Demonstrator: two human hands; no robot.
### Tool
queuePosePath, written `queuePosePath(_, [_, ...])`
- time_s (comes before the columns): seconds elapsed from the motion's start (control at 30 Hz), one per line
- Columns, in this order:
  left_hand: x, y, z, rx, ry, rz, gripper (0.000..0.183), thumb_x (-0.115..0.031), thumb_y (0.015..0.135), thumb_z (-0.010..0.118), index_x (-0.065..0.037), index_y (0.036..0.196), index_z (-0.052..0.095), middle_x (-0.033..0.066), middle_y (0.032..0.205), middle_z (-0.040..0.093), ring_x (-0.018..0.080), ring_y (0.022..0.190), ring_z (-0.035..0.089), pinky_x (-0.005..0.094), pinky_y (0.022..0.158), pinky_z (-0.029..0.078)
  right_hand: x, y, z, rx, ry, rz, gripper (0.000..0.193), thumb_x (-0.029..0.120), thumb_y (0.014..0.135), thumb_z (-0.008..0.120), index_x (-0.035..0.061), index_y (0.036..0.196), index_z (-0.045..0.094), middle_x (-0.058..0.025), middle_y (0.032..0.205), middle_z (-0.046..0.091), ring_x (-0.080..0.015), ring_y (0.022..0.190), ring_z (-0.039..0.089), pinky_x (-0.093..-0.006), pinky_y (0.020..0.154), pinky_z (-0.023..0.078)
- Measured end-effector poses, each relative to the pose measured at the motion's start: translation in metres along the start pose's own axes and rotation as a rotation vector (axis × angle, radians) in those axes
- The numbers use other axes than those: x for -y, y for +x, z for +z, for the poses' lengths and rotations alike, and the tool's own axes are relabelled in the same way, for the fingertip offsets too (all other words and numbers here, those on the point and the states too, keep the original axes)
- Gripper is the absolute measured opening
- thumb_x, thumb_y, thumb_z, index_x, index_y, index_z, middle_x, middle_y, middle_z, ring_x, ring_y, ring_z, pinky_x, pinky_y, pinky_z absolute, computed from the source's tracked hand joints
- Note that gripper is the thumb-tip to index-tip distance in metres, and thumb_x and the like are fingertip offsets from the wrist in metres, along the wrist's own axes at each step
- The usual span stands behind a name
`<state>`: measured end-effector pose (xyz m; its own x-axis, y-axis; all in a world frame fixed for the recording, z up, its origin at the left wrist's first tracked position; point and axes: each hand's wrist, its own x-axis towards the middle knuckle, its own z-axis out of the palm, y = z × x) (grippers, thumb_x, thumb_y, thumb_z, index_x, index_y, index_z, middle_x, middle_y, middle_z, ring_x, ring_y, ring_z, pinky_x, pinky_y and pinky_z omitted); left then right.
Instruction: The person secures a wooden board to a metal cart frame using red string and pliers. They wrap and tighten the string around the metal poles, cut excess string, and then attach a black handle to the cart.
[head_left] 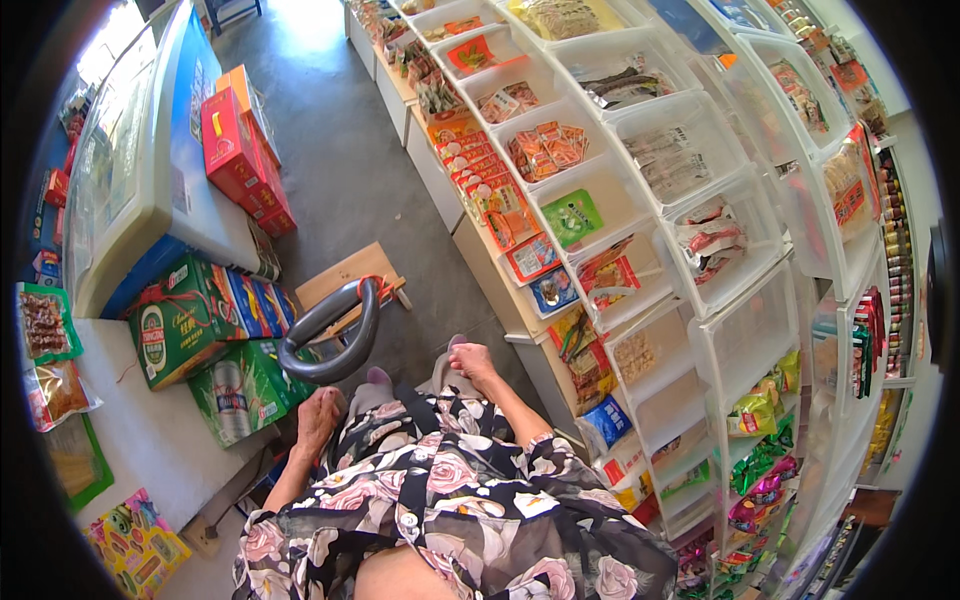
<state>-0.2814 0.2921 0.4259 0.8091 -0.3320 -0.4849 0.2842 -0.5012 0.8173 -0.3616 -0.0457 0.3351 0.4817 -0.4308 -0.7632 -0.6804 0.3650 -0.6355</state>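
Grey ring (368, 322) could totally slip past the wooden stool (338, 277)'s edge if left hand (318, 416), fisted and empty-looking like right hand (473, 364), bumps it.

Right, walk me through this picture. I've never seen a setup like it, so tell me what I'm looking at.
There is no machine here, just a person. A wide fisheye camera on their head looks down, so straight edges bend and the rim is dark. The floral clothing at the bottom is the wearer's own.

The left hand is close to a thick grey ring; I cannot tell if they touch. The right hand looks closed, with nothing visible in it.

On the white counter at left are green cartons and packets of food. A wooden stool stands beyond the hands. At right are clear bins, many with packets.
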Motion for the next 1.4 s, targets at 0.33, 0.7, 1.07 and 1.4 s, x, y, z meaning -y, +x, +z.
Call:
queuePosePath(0.33, [-0.019, -0.017, 0.033, 0.085, 0.259, 0.065, 0.026, -0.024, 0.095, 0.047, -0.004, 0.101, 0.061, 0.0092, 0.069, 0.062, 0.0189, 0.064, 0.061, 0.0313, 0.061, 0.048, 0.102, 0.115, -0.104, -0.290, 0.512, 0.038, 0.022, 0.030, 0.072, 0.073, 0.0172, 0.076, 0.056, 0.0025, 0.064, 0.047, -0.0133, 0.060, 0.046, -0.0343, 0.052, 0.039])
queuePosePath(0.7, [-0.024, -0.060, 0.030, -0.036, -0.012, -0.070, 0.029, 0.000, 0.088, 0.039, -0.001, 0.111, 0.057, 0.0107, 0.091, 0.062, 0.0188, 0.082, 0.060, 0.0312, 0.064, 0.053, 0.118, 0.223, -0.130, 0.616, 0.971, 0.009, 0.015, 0.020, 0.083, 0.060, 0.0063, 0.088, 0.056, -0.0060, 0.075, 0.059, -0.0196, 0.069, 0.056, -0.0281, 0.055, 0.044])
queuePosePath(1.07, [0.015, -0.064, 0.032, -0.102, -0.282, -0.166, 0.029, 0.001, 0.086, 0.040, -0.002, 0.104, 0.063, 0.0049, 0.080, 0.061, 0.0091, 0.065, 0.055, 0.0232, 0.059, 0.047, 0.113, 0.143, -0.128, -0.040, 0.526, -0.461, 0.034, 0.000, 0.085, 0.053, -0.0015, 0.118, 0.049, -0.0095, 0.082, 0.058, -0.0186, 0.069, 0.057, -0.0301, 0.060, 0.050])
queuePosePath(1.4, [0.010, -0.037, 0.049, -0.154, -0.390, -0.362, 0.022, -0.008, 0.093, 0.042, -0.001, 0.108, 0.057, 0.0068, 0.082, 0.063, 0.0079, 0.055, 0.056, 0.0187, 0.044, 0.041, 0.108, 0.159, -0.221, -0.271, 0.768, -0.262, 0.043, -0.001, 0.086, 0.046, 0.0051, 0.128, 0.038, -0.0070, 0.071, 0.056, -0.0190, 0.061, 0.059, -0.0327, 0.050, 0.052])
